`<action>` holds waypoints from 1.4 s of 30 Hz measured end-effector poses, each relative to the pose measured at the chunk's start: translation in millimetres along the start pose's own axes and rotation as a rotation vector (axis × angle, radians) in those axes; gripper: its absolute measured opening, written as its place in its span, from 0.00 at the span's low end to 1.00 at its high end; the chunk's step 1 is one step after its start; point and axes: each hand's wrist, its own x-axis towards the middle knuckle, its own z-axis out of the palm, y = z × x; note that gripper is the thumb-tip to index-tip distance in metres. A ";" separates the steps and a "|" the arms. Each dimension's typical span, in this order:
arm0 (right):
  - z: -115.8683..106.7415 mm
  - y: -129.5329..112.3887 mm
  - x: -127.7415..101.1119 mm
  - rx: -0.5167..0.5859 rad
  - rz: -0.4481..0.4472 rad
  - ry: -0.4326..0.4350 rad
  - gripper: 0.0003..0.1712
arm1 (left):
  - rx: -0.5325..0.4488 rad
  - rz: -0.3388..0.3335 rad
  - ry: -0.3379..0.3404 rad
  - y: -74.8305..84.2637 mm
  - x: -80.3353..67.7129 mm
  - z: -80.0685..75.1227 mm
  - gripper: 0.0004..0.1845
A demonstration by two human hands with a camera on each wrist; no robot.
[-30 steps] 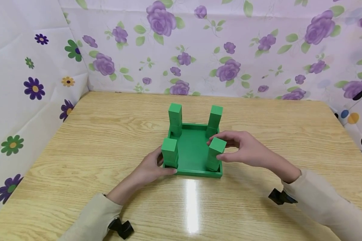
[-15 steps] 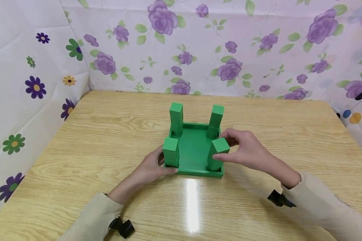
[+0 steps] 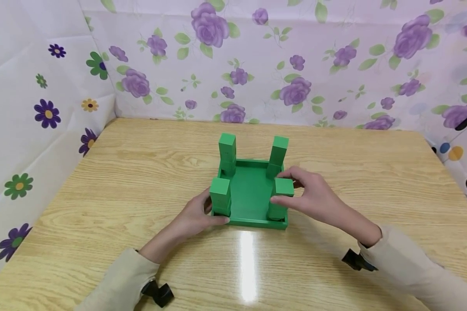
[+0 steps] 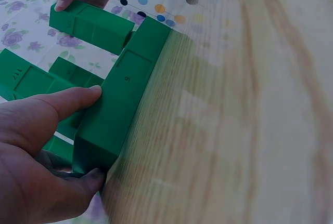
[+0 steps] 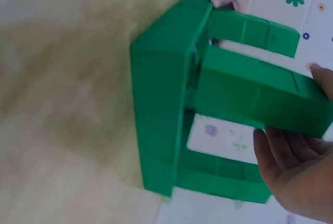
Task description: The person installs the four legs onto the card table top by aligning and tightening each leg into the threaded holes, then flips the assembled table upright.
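A shallow green tray [image 3: 249,190] lies on the table with an upright green post at each corner. My right hand [image 3: 315,194] holds the upper part of the near right post [image 3: 284,188], thumb in front and fingers behind. In the right wrist view this post [image 5: 255,94] looks built of stacked blocks, its foot inside the tray rim. My left hand [image 3: 196,216] grips the tray's near left corner beside the near left post [image 3: 219,196]. The left wrist view shows thumb and finger on the tray's outer wall [image 4: 122,89], which bears a small number.
Two more green posts stand at the far left [image 3: 227,151] and far right [image 3: 279,153] of the tray. Flower-printed cloth [image 3: 237,52] hangs behind the wooden table [image 3: 159,164] and along its sides. Black wrist mounts [image 3: 157,293] sit on both sleeves.
The near right post has been turned and straightened by my right hand, its top now squarer to the tray. My right hand shifted slightly left; my left hand kept its grip.
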 end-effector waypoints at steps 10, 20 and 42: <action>-13.9 16.8 3.3 0.328 -0.079 -0.262 0.30 | -0.030 0.005 -0.015 -2.6 2.4 1.6 0.47; -29.6 32.6 12.5 0.608 -0.165 -0.501 0.33 | -0.006 -0.016 0.001 -2.8 -0.1 1.2 0.47; -23.6 19.0 9.7 0.280 0.027 -0.226 0.23 | -0.013 -0.012 -0.003 -1.2 -0.6 -0.7 0.47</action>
